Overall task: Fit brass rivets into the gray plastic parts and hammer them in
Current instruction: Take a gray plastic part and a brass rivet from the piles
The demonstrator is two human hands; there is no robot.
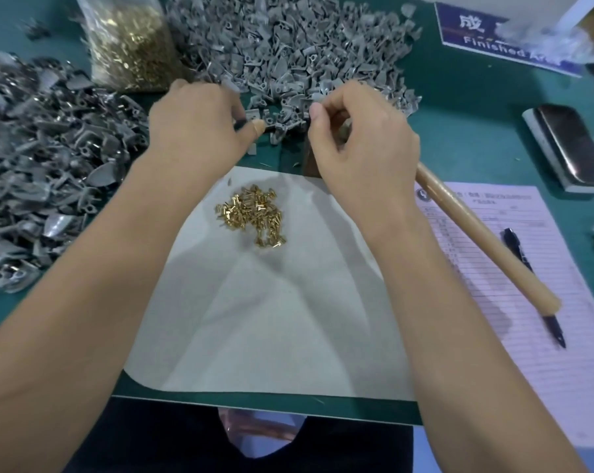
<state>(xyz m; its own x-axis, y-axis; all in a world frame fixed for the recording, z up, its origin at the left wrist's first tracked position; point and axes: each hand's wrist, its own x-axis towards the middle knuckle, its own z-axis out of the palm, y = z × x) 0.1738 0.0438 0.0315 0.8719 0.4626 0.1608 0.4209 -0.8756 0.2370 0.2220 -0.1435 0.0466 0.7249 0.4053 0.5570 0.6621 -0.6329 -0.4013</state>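
brass rivets [251, 216] heaped loose on white sheet [271, 319] | left hand [200, 121] grip pinched on small gray part [254, 115] | right hand [360, 145] grip curled, contents unclear | gray plastic parts [288, 46] piled beyond on counter [466, 107]

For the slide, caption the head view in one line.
Both hands, left hand and right hand, pick at gray plastic parts beyond loose brass rivets on white paper; wooden-handled hammer lies alongside.

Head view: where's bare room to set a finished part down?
Free: the white sheet below the loose rivets, between the forearms. Crowded: gray parts ahead, darker pile at left, hammer handle and form at right.
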